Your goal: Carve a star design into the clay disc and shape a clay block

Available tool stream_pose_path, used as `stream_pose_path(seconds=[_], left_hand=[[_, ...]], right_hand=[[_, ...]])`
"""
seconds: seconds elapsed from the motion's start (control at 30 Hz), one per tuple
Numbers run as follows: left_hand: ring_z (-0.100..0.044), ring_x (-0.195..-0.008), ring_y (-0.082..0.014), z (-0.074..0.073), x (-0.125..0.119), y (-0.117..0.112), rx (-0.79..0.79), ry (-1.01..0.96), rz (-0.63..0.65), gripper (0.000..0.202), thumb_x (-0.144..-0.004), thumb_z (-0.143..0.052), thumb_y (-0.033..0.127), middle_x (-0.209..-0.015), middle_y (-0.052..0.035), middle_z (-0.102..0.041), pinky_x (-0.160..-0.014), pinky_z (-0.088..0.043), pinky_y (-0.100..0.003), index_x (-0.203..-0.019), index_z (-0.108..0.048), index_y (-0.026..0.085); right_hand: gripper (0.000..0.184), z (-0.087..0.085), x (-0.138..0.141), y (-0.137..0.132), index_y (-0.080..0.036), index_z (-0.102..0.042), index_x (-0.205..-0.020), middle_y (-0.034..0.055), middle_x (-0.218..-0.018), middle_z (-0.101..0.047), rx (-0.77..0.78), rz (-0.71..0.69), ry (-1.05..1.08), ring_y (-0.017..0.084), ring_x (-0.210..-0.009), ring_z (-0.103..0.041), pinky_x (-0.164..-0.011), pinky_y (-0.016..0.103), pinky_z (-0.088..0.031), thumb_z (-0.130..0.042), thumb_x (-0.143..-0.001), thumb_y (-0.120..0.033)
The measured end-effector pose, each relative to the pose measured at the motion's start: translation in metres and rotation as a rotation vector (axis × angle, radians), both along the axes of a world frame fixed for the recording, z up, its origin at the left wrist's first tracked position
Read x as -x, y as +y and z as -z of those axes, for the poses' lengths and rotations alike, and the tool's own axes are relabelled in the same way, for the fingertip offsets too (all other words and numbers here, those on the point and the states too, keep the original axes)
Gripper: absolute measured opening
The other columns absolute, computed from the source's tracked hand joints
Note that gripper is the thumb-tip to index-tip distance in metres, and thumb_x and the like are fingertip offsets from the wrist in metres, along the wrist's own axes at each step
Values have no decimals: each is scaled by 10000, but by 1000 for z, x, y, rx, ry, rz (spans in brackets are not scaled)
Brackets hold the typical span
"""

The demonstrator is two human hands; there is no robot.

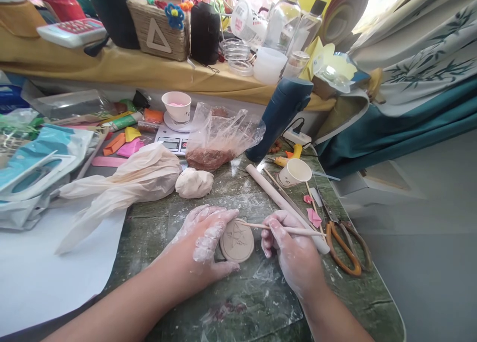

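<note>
A flat round clay disc point(237, 242) with a star scratched into it lies on the green marbled table point(257, 302). My left hand point(206, 242), dusted white, cups the disc's left edge between curled fingers and thumb. My right hand point(288, 245) pinches a thin wooden stick point(286, 228); its tip rests on the top of the disc.
A clay lump point(194, 183) and a cream plastic bag point(130, 180) lie behind the disc. A wooden rolling pin point(278, 200), paper cup point(295, 172), orange-handled scissors point(345, 242), a bag of brown powder point(218, 138), a scale point(173, 140) and a blue tool point(281, 116) crowd the back and right.
</note>
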State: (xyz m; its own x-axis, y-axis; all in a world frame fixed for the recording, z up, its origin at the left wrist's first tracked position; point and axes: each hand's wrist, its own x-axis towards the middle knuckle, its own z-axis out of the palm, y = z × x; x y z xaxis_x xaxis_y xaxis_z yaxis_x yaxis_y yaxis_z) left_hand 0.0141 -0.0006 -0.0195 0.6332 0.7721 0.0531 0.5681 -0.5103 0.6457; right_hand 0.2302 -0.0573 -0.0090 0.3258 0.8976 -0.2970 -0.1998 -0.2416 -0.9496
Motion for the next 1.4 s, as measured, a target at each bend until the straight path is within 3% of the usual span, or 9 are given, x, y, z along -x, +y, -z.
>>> stream_pose_path(seconds=[0.13,0.33,0.47,0.67,0.8,0.9,1.03,1.17,1.4], left_hand=[[-533,-1383,-378,0,0,1,-2,7,3,977,-666,-941,366,-1456,-86,-632,-1196,-394,-601,-1519,-467,323],[-512,-1406,-376,1,1,-1,8,12,4,979,-675,-932,356,-1474,-79,-621,-1212,-375,-600,-1529,-454,336],[-513,-1414,-376,3,1,-1,20,10,-21,978,-671,-936,378,-1483,-69,-619,-1214,-386,-589,-1529,-467,355],[-514,-1416,-385,4,1,0,33,19,-32,971,-656,-943,406,-1477,-64,-626,-1212,-397,-595,-1518,-500,358],[-520,-1407,-387,4,2,0,13,9,-24,971,-663,-939,397,-1473,-75,-628,-1210,-393,-603,-1524,-491,350],[-528,-1398,-390,5,2,0,5,-7,-27,972,-655,-945,383,-1471,-83,-627,-1200,-405,-602,-1517,-497,353],[-532,-1398,-390,6,3,0,-2,-35,-20,974,-649,-951,373,-1468,-81,-632,-1201,-401,-609,-1513,-501,361],[-547,-1382,-385,0,4,-1,5,-74,-22,967,-645,-960,414,-1469,-88,-628,-1180,-435,-592,-1499,-513,348],[-698,-1157,-258,-18,5,2,-204,-307,29,426,-931,-755,444,-1243,-47,-769,-1042,-523,-438,-1322,-650,312]], right_hand=[[375,-3,0,6,-211,-662,-860,-2,-703,-646,-42,-81,-114,127,-563,-581,-483,227,-472,-706,-936,-575],[307,16,-2,-5,-223,-690,-907,3,-771,-661,-118,-186,-325,136,-658,-584,-599,250,-481,-599,-1040,-484],[278,6,-11,-5,-230,-703,-961,11,-798,-668,-235,-108,-379,151,-670,-604,-587,259,-504,-595,-1040,-473],[336,-40,-81,41,-230,-662,-975,27,-779,-711,-217,346,-651,174,-617,-644,-527,272,-516,-730,-912,-553],[365,-47,-120,75,-209,-735,-931,22,-673,-689,-73,229,-893,171,-539,-593,-470,270,-436,-737,-875,-570],[374,-42,-128,87,-196,-766,-867,36,-678,-701,-47,143,-901,166,-546,-582,-487,280,-423,-685,-913,-558],[354,-44,-117,81,-199,-761,-836,25,-684,-686,-151,295,-788,144,-528,-530,-473,273,-400,-726,-893,-546],[270,-57,-79,48,-225,-701,-795,-18,-640,-596,-305,424,-440,121,-520,-517,-461,243,-399,-731,-903,-471],[381,-41,3,-14,-207,-705,-755,23,-662,-622,-18,29,-25,132,-530,-536,-437,238,-398,-772,-879,-561]])
